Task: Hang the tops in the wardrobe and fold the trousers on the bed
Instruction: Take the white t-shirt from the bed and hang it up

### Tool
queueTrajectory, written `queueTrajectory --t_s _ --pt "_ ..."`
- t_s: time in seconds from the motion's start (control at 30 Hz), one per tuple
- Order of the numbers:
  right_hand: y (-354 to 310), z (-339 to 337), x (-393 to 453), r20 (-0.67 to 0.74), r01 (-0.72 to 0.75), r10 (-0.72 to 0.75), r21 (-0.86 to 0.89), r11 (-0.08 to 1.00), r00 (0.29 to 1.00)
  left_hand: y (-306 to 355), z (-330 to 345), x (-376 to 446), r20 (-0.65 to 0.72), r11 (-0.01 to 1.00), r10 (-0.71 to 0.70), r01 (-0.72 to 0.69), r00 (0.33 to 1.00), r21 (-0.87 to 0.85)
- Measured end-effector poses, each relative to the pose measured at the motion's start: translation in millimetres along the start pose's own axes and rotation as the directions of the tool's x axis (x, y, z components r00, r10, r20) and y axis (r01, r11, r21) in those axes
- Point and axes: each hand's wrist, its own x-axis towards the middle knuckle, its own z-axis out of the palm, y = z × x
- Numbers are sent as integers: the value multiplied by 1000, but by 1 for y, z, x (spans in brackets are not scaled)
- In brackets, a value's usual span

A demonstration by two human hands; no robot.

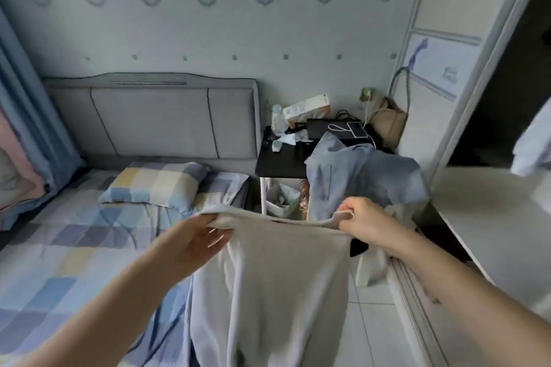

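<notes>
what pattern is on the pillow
Checked squares of blue, yellow and cream on the pillow, head view.

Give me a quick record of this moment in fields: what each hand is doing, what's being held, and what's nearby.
left hand: grips one end of the garment's top edge
right hand: grips the other end
held item: pale grey garment, hanging down, stretched between the hands
bed: checked sheet, pillow by the headboard
beside bed: black side table, cluttered
behind hands: blue denim garment, heaped

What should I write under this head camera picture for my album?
Both hands, left hand and right hand, hold up a pale garment beside the bed.
</notes>
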Motion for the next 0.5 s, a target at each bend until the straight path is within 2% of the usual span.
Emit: queueTrajectory --t_s 0.13,0.2,0.27,0.33,0.4,0.47,0.5 --pt "72 -25 2 95 -113 135 -201 973 986 -22 70 38 17 996 16 -17 1000 85" --pt "105 -31 2 84 -158 190 -290 944 978 -35 107 57 67 994 -13 6 998 111" --pt "134 -33 7 46 -210 231 -278 937 972 -42 142 70 159 991 -33 13 987 130" --pt "155 -41 12 -56 -354 350 -206 913 935 -45 177 81 290 969 -95 22 952 245" --pt "171 -56 18 -177 -477 445 -248 843 878 -51 207 96 406 913 -188 7 894 407" --pt "184 -75 27 -323 -527 448 -226 819 834 -56 235 117 448 841 -266 -21 853 540" --pt "191 -81 34 -344 -526 443 -202 826 828 -57 248 127 467 811 -291 -44 835 584"
